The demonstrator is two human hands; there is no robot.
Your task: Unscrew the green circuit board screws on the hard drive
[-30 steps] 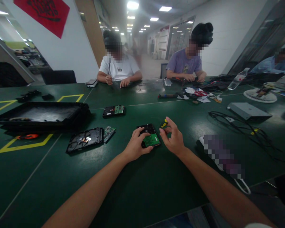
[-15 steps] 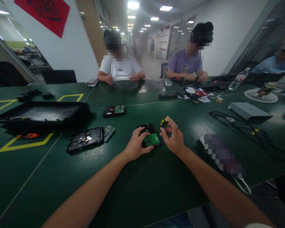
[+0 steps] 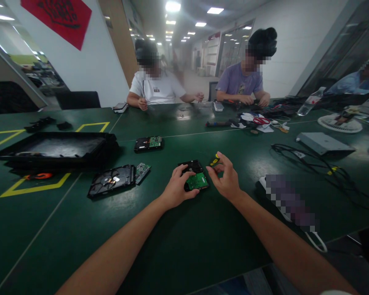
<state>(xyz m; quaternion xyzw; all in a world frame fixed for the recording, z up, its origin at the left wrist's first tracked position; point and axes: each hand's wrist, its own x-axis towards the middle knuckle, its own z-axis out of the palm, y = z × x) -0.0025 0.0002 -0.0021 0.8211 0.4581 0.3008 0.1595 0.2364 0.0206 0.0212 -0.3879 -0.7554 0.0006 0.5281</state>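
Since half a second ago, the yellow-black screwdriver (image 3: 214, 160) handle has dipped and tilted a little in my right hand (image 3: 226, 180), and a person in white across the table (image 3: 184, 246) has stretched a hand out sideways. Otherwise my hands sit as they were.

My left hand (image 3: 176, 186) is clamped on the drive (image 3: 193, 169), fingers over its 9 o'clock side and thumb at the near edge, pinning it flat on the table with its green board (image 3: 197, 180) facing up. Its long axis runs roughly 12 to 6 o'clock, away from me.

My right fingertips are pinched together on the screwdriver handle, at about 1 o'clock from the drive and just beside it. The shaft is hidden by my fingers, so I cannot tell where its tip stands.

An opened drive (image 3: 112, 180) lies well off at 9 o'clock.
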